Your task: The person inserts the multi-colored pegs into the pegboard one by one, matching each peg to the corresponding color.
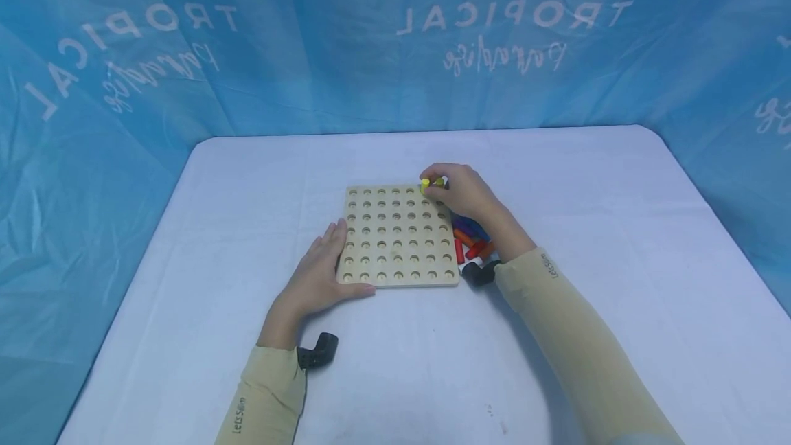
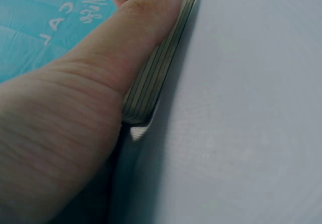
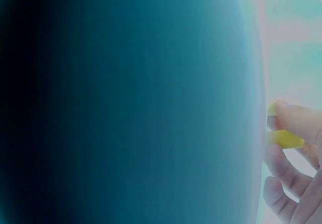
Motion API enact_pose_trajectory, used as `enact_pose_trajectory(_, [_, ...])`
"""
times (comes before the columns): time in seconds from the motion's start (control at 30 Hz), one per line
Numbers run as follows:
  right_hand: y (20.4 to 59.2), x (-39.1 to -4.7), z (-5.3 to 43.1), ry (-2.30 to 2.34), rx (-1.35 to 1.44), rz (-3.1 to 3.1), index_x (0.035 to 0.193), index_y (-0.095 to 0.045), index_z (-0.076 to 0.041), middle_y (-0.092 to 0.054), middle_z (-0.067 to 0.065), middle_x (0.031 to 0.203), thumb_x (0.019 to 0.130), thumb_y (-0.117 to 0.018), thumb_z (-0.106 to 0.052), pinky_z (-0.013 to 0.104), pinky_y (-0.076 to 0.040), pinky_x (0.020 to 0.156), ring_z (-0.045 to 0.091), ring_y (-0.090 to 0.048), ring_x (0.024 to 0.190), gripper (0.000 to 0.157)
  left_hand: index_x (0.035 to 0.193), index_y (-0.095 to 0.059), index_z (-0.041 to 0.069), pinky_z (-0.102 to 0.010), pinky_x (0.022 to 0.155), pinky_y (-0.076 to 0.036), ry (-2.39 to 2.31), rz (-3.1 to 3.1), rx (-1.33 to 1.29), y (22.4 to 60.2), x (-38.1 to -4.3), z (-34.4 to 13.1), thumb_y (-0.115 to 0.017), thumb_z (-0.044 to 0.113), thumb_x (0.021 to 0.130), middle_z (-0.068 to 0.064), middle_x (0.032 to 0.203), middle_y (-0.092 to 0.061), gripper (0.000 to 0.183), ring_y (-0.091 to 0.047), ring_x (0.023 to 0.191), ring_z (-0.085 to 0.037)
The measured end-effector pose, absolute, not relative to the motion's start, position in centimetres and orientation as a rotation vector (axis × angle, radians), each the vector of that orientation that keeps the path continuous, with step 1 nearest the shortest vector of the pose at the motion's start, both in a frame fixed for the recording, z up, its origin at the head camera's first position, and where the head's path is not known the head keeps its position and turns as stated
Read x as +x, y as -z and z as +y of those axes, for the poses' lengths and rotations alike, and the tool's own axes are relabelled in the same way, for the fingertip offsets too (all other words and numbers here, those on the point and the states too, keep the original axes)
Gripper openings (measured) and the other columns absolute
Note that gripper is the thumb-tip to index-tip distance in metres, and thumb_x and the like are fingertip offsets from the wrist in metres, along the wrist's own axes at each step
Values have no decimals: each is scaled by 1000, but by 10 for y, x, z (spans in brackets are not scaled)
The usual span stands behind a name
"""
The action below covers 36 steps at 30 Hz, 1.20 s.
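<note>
A square wooden pegboard (image 1: 373,252) with rows of round holes lies on the table. My left hand (image 1: 318,273) rests against its near left corner, fingers along the left side and thumb along the front edge. In the left wrist view, that thumb (image 2: 131,38) touches the board's layered edge (image 2: 146,90). At the far right corner my right hand (image 1: 465,191) pinches a yellow peg (image 1: 425,185) over the back row. A second yellow peg (image 1: 440,183) is beside it, partly hidden by the hand. Yellow (image 3: 287,139) also shows among the fingers in the right wrist view.
Loose red, orange, blue, purple and white pegs (image 1: 476,249) lie in a pile against the board's right side, partly under my right forearm. A white cloth covers the table (image 1: 395,362). Blue printed curtains (image 1: 346,53) hang behind it and at both sides.
</note>
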State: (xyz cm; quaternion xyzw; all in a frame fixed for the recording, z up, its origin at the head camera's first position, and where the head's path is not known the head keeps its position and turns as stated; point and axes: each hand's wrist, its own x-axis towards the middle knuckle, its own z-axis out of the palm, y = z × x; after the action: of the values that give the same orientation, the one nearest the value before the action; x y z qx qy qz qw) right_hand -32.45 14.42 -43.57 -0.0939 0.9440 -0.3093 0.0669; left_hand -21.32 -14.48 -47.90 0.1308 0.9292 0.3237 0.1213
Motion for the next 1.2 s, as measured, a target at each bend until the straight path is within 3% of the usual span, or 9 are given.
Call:
enact_pose_trajectory(0.57, [435, -323, 146, 936, -274, 2824, 131, -62, -23, -66, -1, 122, 96, -67, -28, 33, -50, 79, 19, -60, 88, 36, 161, 0, 18, -45, 129, -4, -956, 2707, 375, 480, -213, -144, -82, 67, 64, -2, 169, -1, 135, -1, 157, -23])
enact_pose_trajectory(0.9, [432, -322, 149, 985, -268, 2833, 131, -62, -24, -66, -2, 123, 94, -69, -30, 33, -49, 75, 19, -59, 85, 39, 161, -1, 17, -45, 129, -4, -962, 2705, 373, 478, -213, -143, -83, 65, 65, -3, 169, -1, 134, -1, 157, -23])
enact_pose_trajectory(1.2, [425, -323, 154, 984, -243, 2846, 132, -61, -21, -65, -2, 126, 94, -69, -34, 37, -51, 84, 20, -59, 95, 41, 161, -1, 15, -44, 129, -4, -942, 2711, 376, 478, -213, -143, -81, 66, 66, -4, 169, -2, 134, -1, 157, -23])
